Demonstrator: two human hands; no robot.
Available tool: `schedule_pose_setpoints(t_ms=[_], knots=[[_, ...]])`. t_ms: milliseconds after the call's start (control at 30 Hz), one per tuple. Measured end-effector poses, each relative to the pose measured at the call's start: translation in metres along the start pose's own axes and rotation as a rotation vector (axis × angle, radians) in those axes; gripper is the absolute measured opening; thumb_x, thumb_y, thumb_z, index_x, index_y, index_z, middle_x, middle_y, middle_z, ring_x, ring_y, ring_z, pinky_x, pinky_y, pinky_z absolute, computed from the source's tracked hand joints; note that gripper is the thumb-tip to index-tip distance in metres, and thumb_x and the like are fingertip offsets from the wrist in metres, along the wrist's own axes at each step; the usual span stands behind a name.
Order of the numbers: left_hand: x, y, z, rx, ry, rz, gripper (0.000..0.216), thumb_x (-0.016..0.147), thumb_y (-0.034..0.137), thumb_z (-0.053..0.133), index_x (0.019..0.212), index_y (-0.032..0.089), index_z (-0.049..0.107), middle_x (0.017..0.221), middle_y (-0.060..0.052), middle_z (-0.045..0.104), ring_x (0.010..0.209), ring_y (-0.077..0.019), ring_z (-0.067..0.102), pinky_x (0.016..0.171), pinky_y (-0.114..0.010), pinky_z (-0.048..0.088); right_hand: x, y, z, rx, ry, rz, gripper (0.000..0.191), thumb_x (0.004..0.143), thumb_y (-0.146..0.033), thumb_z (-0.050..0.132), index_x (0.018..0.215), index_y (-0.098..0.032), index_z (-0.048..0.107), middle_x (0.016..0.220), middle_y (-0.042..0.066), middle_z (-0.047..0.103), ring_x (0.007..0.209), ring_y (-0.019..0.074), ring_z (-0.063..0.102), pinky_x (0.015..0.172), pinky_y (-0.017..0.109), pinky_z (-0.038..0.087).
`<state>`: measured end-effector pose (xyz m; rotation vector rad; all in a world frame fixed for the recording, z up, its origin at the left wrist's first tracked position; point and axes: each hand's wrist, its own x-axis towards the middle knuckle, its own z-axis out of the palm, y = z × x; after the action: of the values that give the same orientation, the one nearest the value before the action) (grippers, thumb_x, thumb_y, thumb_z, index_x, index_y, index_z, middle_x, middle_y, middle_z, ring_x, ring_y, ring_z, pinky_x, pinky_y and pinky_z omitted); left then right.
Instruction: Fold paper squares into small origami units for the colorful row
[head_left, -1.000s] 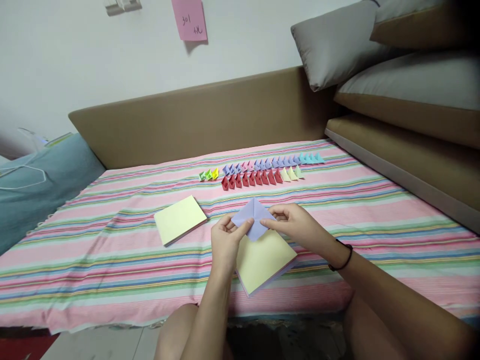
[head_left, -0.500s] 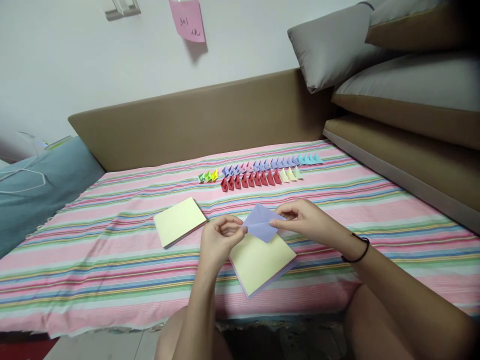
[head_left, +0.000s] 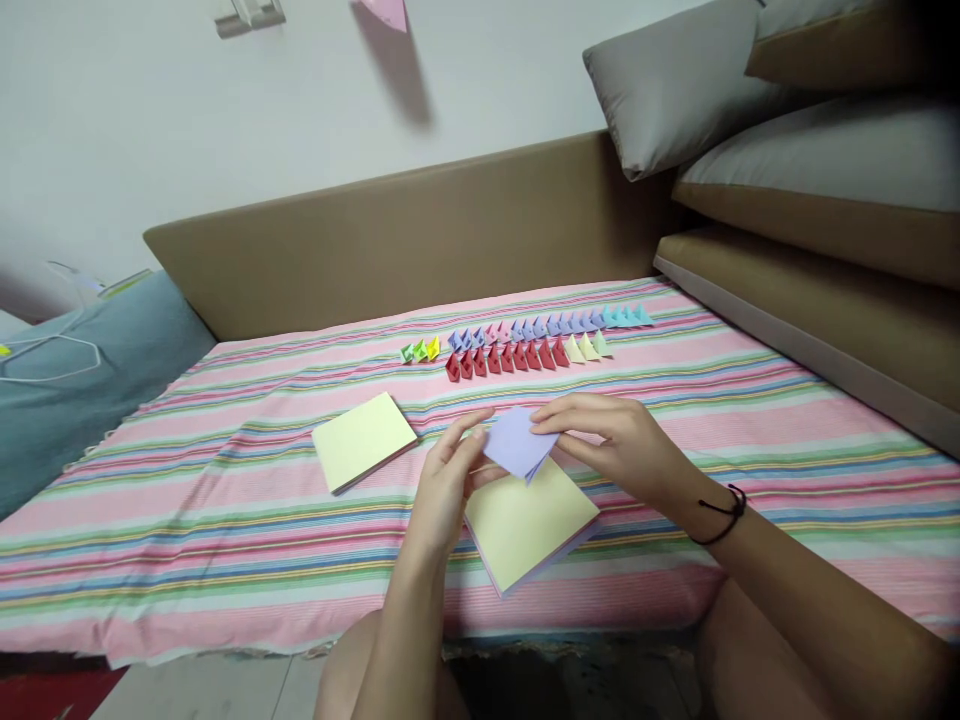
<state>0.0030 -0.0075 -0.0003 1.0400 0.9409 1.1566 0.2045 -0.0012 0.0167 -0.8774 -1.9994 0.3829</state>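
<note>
A folded sheet of purple paper [head_left: 517,442] is held up between my two hands, its layers slightly apart at the lower corner. My left hand [head_left: 450,475] pinches its left corner, with some fingers behind it. On the right edge, my right hand [head_left: 600,430] grips with the thumb below and fingers on top. Just under the paper lies a stack of pale yellow sheets [head_left: 529,525] with purple showing at its lower edge. To the left is another stack of pale yellow paper [head_left: 364,440].
Rows of small folded paper pieces, including red ones [head_left: 506,358], purple ones [head_left: 562,325] and green-yellow ones [head_left: 420,350], stand farther back on the striped cloth [head_left: 247,500]. A brown backrest [head_left: 390,240] rises behind; cushions [head_left: 817,160] are piled at the right.
The purple paper has gone from an opened diamond with visible creases to a smaller, flatter folded shape. Both hands have shifted their grip around it. The view has tilted slightly downward.
</note>
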Motion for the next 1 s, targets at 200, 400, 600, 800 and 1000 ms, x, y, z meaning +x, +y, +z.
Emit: schedule_pose_setpoints(t_ms=[200, 400, 600, 800, 1000], knots=[[-0.002, -0.001, -0.003, 0.129, 0.050, 0.089, 0.024, 0.072, 0.029, 0.070, 0.093, 0.017, 0.071, 0.085, -0.004, 0.070, 0.075, -0.0125, 0.062, 0.068, -0.021, 0.050, -0.003, 0.005, -0.005, 0.022, -0.089, -0.076, 0.019, 0.078, -0.022, 0.067, 0.096, -0.021, 0.070, 0.106, 0.006, 0.068, 0.103, 0.0212, 0.061, 0.088, 0.033, 0.050], [-0.004, 0.006, -0.006, 0.202, -0.030, 0.152, 0.035, 0.065, 0.025, 0.076, 0.100, 0.018, 0.070, 0.093, -0.006, 0.071, 0.080, -0.0163, 0.064, 0.071, -0.025, 0.051, 0.000, 0.001, -0.010, 0.090, -0.068, 0.005, 0.012, 0.079, -0.026, 0.066, 0.088, -0.024, 0.073, 0.103, 0.005, 0.069, 0.100, 0.0218, 0.062, 0.086, 0.035, 0.052], [-0.006, 0.009, -0.010, 0.151, -0.094, 0.113, 0.047, 0.054, 0.017, 0.082, 0.099, 0.019, 0.071, 0.096, -0.006, 0.072, 0.090, -0.0236, 0.066, 0.079, -0.032, 0.054, 0.001, -0.003, -0.016, 0.249, -0.079, 0.188, 0.014, 0.075, -0.031, 0.069, 0.088, -0.026, 0.073, 0.105, 0.005, 0.069, 0.101, 0.0214, 0.062, 0.086, 0.035, 0.053], [-0.007, 0.010, -0.008, 0.235, -0.066, 0.158, 0.033, 0.062, 0.023, 0.078, 0.094, 0.018, 0.073, 0.095, -0.007, 0.073, 0.084, -0.0221, 0.068, 0.075, -0.030, 0.055, 0.001, -0.002, -0.016, 0.279, -0.101, 0.230, 0.013, 0.077, -0.036, 0.067, 0.080, -0.025, 0.074, 0.103, 0.007, 0.068, 0.097, 0.0227, 0.063, 0.083, 0.038, 0.053], [-0.006, 0.007, -0.001, 0.304, 0.054, 0.279, 0.013, 0.069, 0.028, 0.072, 0.079, 0.019, 0.075, 0.085, -0.005, 0.074, 0.082, -0.0199, 0.066, 0.072, -0.027, 0.052, 0.002, -0.003, -0.005, 0.312, 0.011, 0.264, 0.014, 0.080, -0.033, 0.063, 0.075, -0.021, 0.069, 0.101, 0.008, 0.065, 0.095, 0.0216, 0.061, 0.078, 0.034, 0.052]])
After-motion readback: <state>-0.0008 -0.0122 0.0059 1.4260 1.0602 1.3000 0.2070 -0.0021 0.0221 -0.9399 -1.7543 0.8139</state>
